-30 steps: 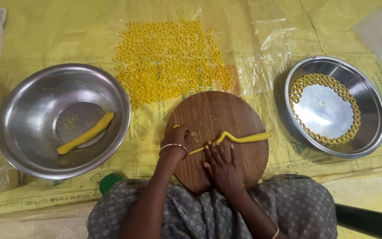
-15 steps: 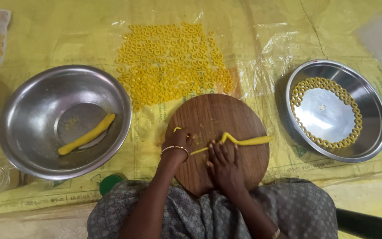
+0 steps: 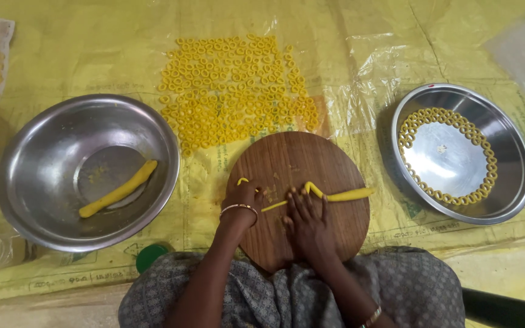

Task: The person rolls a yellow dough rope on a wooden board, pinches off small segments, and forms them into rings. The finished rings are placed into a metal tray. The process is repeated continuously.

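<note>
On the round wooden board (image 3: pixel 302 182), a thin yellow dough rope (image 3: pixel 335 195) lies left to right. Right hand (image 3: pixel 308 225), fingers flat and spread, presses its near end; the rest runs off rightward. Left hand (image 3: pixel 244 197), curled, pinches a small dough bit (image 3: pixel 242 180). Yellow plastic sheet (image 3: pixel 92 54) covers the floor.

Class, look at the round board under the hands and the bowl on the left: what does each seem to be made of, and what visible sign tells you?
Round board: apparently wood, brown and matt, with fine grain lines. Bowl: likely steel, silvery and shiny, with reflections on its wall.
</note>
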